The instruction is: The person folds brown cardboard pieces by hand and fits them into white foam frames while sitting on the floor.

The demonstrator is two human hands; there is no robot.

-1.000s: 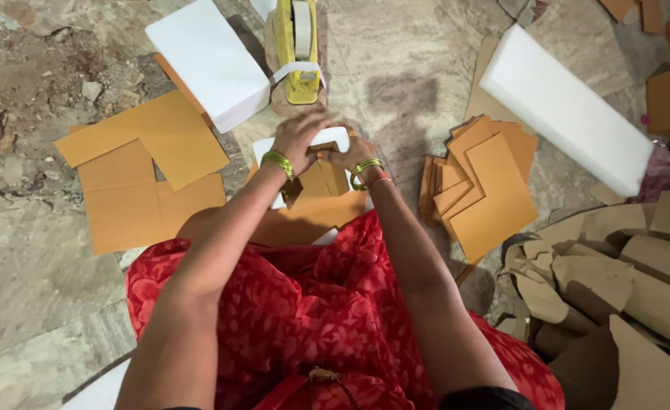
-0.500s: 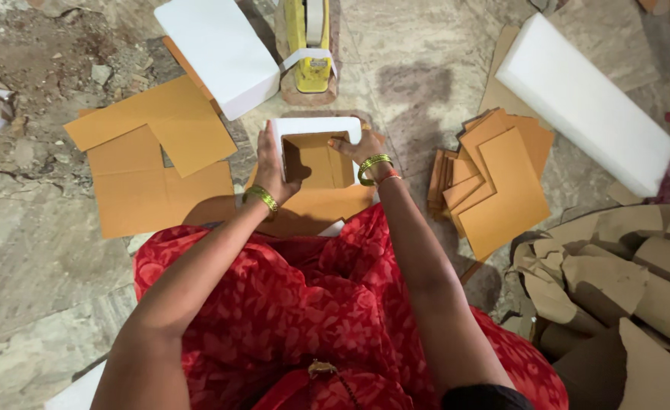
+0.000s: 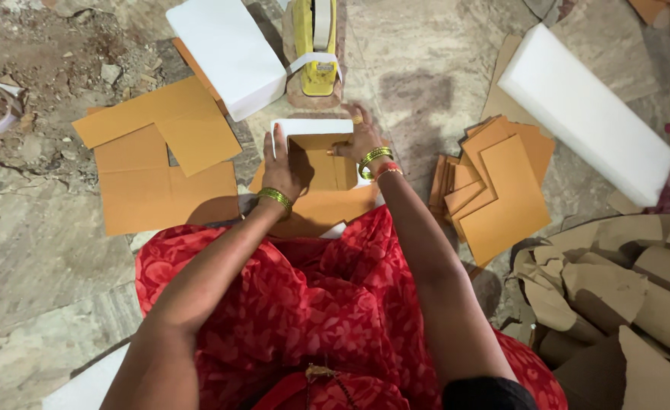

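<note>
A person in a red patterned garment sits on a stone floor (image 3: 61, 266), seen from above, both bare arms reaching forward. Between the hands stands a small open box (image 3: 316, 156), white outside and brown cardboard inside, resting on the floor just in front of the knees. The left hand (image 3: 280, 168) presses flat against the box's left wall, fingers pointing upward along the white edge. The right hand (image 3: 361, 137) curls over the box's far right corner, fingers closed on the rim. Just beyond the box sits a yellow tape dispenser (image 3: 316, 45). A white foam block (image 3: 225, 53) lies to its left, flat brown cardboard sheets (image 3: 156, 156) spread further left, and a stack of smaller cardboard pieces (image 3: 494, 186) lies to the right.
</note>
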